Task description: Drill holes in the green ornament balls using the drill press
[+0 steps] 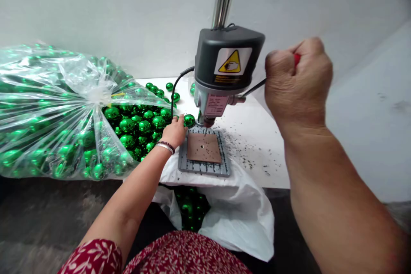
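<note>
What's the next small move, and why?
Probably bring the green ball under the drill bit with the left hand: its fingers are beside that ball, the bit hangs above the brown board, and the right hand grips the lever.

Balls (pixel 144 126) look glossy, the board (pixel 208 150) possibly wooden.

Illumination is bright and diffuse. Specular highlights mark the green balls (pixel 127 141); glare whitens the clear bag (pixel 72 100). The floor (pixel 48 212), near left, is dim and soft. The wall (pixel 112 4) darkens at far right.
</note>
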Available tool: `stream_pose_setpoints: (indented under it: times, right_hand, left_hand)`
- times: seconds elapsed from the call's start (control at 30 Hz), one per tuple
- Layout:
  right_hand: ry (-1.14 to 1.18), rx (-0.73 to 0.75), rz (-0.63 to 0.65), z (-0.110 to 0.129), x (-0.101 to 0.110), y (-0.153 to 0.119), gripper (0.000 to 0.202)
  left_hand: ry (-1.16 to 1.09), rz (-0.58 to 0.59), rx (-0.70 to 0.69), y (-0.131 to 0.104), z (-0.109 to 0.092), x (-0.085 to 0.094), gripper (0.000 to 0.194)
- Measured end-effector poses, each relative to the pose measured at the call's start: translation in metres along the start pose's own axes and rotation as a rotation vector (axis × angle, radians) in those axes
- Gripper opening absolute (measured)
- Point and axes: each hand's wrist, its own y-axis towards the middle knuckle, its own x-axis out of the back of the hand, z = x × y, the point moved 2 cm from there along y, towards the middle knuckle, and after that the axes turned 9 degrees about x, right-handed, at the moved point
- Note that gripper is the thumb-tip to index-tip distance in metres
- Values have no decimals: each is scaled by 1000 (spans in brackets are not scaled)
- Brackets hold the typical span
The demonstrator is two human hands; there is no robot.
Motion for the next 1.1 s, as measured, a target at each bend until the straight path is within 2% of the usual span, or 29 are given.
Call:
stream_pose_setpoints:
  times: [0.17,0.23,0.3,0.4,0.5,0.53,0.6,0.77,0.93,1.1]
  right_hand:
    - [39,129,-45,-11,-3,-3,33]
    - [56,126,-41,-10,-2,-2,32]
    - [58,53,-10,-5,-1,-2,26]
    - [58,-62,22,5,1,-1,24]
    - [81,-100,30,12,3,-1,28]
    - [90,-99,32,13,3,-1,29]
    - [101,-94,33,13,4,0,31]
    - [95,-97,58,12,4,1,32]
    - [39,-82,117,12,5,3,34]
    - [-22,-114,175,10,-4,20,36]
  left_hand:
    - [-2,61,178,9,-10,-4,57]
    - [-59,62,174,8,-9,-7,55]
    - [-159,47,136,5,-5,-8,53]
    - [-457,75,126,-5,3,-7,55]
    - [-851,254,159,-18,10,-10,59]
    - [-943,308,154,-21,12,-13,61]
    - [-1025,341,100,-26,14,-20,64]
    - [-860,245,-41,-32,10,-35,60]
    - [-621,167,-135,-42,0,-25,55]
    - [-621,172,-129,-43,2,-27,51]
